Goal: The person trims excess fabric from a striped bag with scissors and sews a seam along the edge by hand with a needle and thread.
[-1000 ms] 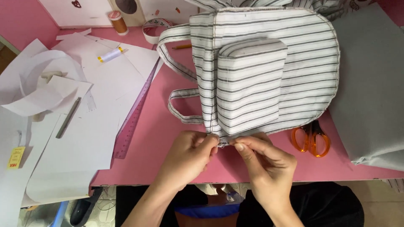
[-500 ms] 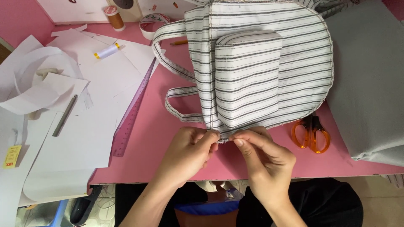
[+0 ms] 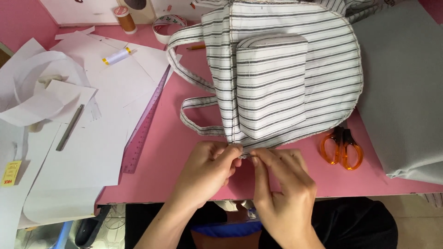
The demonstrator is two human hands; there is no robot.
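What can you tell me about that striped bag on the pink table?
The striped bag is a small backpack of white fabric with thin dark stripes. It lies flat on the pink table, box pocket facing up, two straps looping out to its left. Both the left hand and right hand pinch its near edge.

One striped backpack (image 3: 281, 78), two thread spools (image 3: 124, 18) (image 3: 116, 56), one scissors (image 3: 342, 148).

close head view, straight down

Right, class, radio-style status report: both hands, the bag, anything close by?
Left hand and right hand pinching near edge of striped backpack. Backpack flat on pink table. Orange scissors just right, ruler left; neither touching.
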